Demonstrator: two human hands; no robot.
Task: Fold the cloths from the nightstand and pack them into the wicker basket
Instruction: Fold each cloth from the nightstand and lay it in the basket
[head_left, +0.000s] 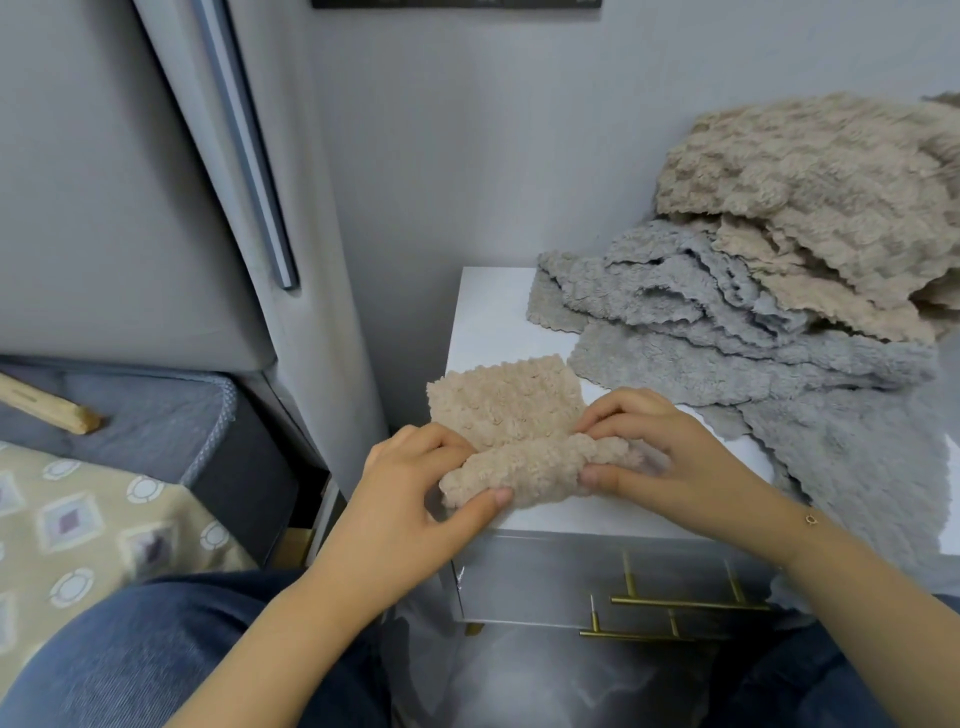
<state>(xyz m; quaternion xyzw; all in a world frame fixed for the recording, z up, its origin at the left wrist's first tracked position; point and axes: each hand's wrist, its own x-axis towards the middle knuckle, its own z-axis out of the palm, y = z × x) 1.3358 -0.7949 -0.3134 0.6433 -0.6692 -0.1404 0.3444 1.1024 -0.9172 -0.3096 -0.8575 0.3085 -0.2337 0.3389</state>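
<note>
A small beige fluffy cloth (506, 402) lies on the near left part of the white nightstand (488, 322), its near edge rolled over. My left hand (415, 499) pinches the rolled edge at its left end, thumb under and fingers on top. My right hand (660, 457) pinches the same edge at its right end. Behind lies a pile of grey cloths (717, 332) with beige cloths (821, 208) heaped on top at the right. No wicker basket is in view.
A grey padded headboard (130, 208) and the bed with a patterned cover (78, 530) stand to the left. A wooden stick (47, 402) lies on the mattress. The nightstand's drawers have brass handles (685, 603). My knees in jeans fill the bottom of the view.
</note>
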